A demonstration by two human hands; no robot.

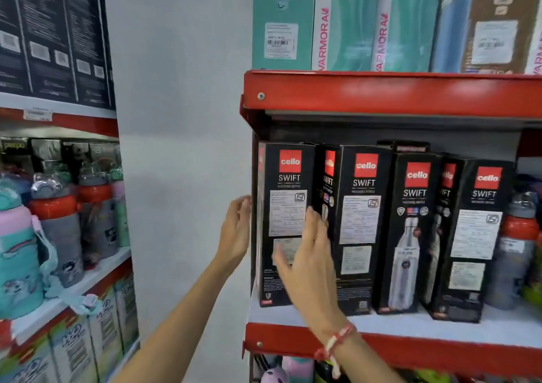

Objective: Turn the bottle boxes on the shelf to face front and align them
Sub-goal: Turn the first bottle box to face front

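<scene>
Shop aisle, pale wall; red-edged shelf (410,344) with white deck. Bottle boxes (363,227): four, black, upright, red "cello SWIFT" panels, turned unevenly. Left hand (234,233) beside leftmost box (286,221), fingers open; right hand (308,262) before it, fingers spread.

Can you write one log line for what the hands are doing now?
left hand: open beside leftmost box | right hand: open on its front | row: uneven

Left of shelf (440,324): open wall gap.
Boxes (363,230): packed tight, no gaps.
Right end: grey bottle (519,253) blocks.
</scene>
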